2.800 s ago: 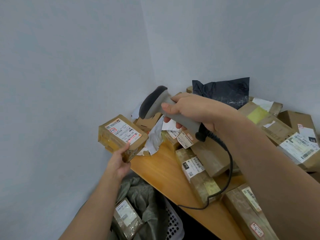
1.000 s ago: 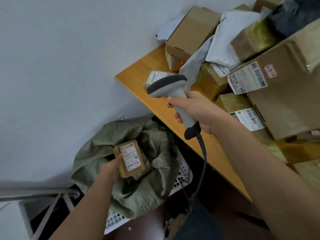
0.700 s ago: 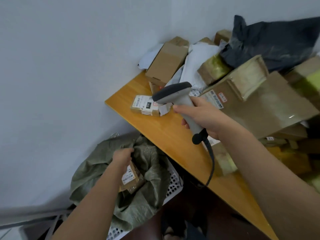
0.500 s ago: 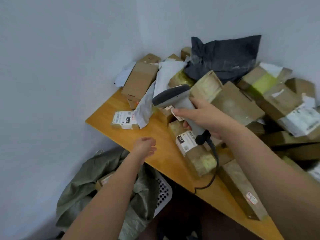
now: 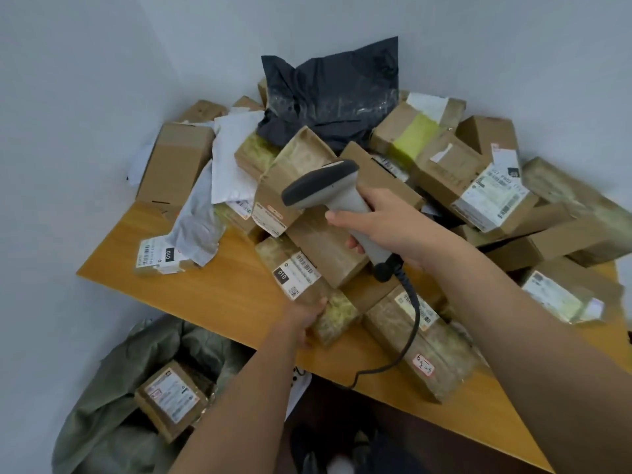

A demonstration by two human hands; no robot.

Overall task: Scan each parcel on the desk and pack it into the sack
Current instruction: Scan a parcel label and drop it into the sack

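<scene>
My right hand (image 5: 386, 230) grips a grey barcode scanner (image 5: 328, 193), held over the parcel pile with its head pointing left. My left hand (image 5: 306, 318) closes on the near end of a long taped cardboard parcel (image 5: 301, 278) with a black "010" label, which lies on the wooden desk (image 5: 212, 295). Below the desk's left corner, the green sack (image 5: 113, 388) lies open with a labelled brown box (image 5: 171, 398) inside it.
Many cardboard parcels are heaped on the desk toward the wall corner, with a black plastic mailer (image 5: 331, 94) on top and white mailers (image 5: 219, 172) at left. A small labelled parcel (image 5: 157, 256) lies alone near the left edge. The scanner cable (image 5: 407, 333) hangs over the front edge.
My left hand let go of the box in the sack, rose to the desk and took hold of the long "010" parcel. The view swung back up to the pile.
</scene>
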